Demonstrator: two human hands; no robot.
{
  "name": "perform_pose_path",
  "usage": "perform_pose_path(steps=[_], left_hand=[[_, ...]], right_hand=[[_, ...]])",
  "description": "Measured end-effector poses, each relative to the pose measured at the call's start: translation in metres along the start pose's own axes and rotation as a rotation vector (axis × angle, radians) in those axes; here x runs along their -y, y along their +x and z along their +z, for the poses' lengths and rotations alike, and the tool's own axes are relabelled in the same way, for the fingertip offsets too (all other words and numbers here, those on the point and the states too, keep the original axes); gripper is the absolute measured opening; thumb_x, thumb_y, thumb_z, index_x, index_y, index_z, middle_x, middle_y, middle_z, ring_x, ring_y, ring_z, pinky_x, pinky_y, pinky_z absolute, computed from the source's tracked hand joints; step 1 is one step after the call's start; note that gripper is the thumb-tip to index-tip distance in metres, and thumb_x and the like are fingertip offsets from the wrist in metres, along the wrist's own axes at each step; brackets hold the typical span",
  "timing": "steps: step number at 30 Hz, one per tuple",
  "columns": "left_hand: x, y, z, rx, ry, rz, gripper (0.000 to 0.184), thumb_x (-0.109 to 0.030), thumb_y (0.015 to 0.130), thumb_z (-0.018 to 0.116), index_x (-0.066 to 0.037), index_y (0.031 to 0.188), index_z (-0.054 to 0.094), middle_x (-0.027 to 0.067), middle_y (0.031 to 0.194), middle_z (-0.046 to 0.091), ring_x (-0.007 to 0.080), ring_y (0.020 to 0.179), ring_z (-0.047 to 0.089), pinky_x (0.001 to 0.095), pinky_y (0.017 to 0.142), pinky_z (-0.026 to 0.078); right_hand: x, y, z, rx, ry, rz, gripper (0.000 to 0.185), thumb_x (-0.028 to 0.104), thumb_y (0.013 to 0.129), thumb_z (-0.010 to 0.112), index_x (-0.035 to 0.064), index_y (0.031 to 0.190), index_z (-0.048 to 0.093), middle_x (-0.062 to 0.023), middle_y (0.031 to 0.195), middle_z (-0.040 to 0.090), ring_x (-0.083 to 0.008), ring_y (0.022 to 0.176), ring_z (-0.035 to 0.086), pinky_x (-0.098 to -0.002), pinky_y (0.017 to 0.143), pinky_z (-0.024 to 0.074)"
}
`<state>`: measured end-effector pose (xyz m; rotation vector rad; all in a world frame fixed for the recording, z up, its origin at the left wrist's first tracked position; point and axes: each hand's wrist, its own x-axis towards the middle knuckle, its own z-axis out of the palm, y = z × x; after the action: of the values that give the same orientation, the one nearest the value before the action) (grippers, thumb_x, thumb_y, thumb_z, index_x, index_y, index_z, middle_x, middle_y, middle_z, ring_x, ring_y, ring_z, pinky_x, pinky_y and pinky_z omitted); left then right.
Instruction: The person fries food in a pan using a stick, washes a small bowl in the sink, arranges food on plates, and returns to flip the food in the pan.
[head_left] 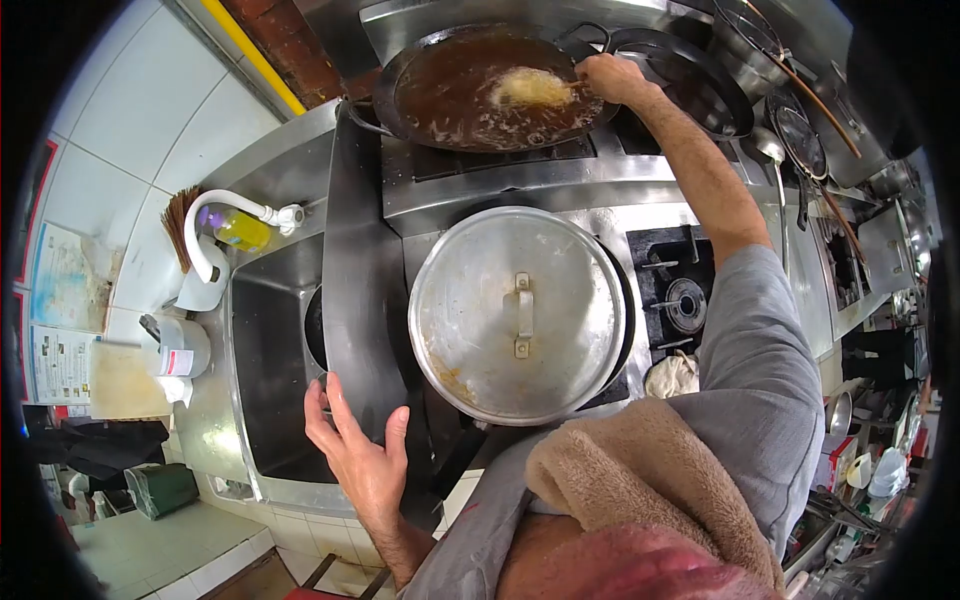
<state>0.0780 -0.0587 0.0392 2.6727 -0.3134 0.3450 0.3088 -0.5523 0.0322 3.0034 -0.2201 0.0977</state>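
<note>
My right hand is closed at the rim of a large wok of dark, bubbling oil. From its fingers a short, thin stick-like end leads to a pale yellow battered piece of food that lies in the oil with foam around it. What is inside the batter is hidden. My left hand is open, fingers spread, over the near right edge of the sink. Nothing is in it. Between my arms stands a big pot with a round metal lid.
A second dark wok sits right of the oil. A gas burner and a crumpled cloth lie beside the lidded pot. A ladle and strainers are at the right. A white faucet and yellow bottle border the sink.
</note>
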Motion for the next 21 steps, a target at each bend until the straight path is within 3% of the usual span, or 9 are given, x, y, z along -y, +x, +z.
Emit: perform_pose_path(steps=[11,16,21], left_hand=[[-0.001,-0.002,-0.001,-0.008,0.029,0.031,0.077,-0.03,0.072,0.071,-0.006,0.133,0.032,0.0212,0.131,0.029,0.0366,0.114,0.035,0.0449,0.091,0.037],[-0.002,-0.003,0.0,0.003,0.022,0.019,0.077,-0.029,0.071,0.071,-0.007,0.133,0.031,0.0208,0.131,0.029,0.0368,0.115,0.034,0.0451,0.091,0.036],[-0.002,-0.003,0.0,-0.002,0.033,0.029,0.078,-0.027,0.07,0.072,-0.007,0.134,0.031,0.0207,0.131,0.029,0.037,0.115,0.034,0.0454,0.091,0.036]], right_hand=[[-0.007,-0.046,-0.021,0.082,0.159,-0.143,0.013,0.013,0.077,0.056,0.0122,0.088,0.062,-0.0091,0.084,0.064,-0.0281,0.086,0.061,-0.0399,0.073,0.0471],[0.0,-0.06,-0.023,0.03,0.319,-0.252,0.011,0.013,0.079,0.056,0.0081,0.088,0.061,-0.0107,0.08,0.063,-0.0287,0.08,0.06,-0.0382,0.071,0.0454],[0.001,-0.06,-0.016,-0.035,0.481,-0.23,0.012,0.014,0.082,0.054,0.0061,0.089,0.059,-0.0111,0.08,0.062,-0.0275,0.078,0.059,-0.0368,0.07,0.0446]])
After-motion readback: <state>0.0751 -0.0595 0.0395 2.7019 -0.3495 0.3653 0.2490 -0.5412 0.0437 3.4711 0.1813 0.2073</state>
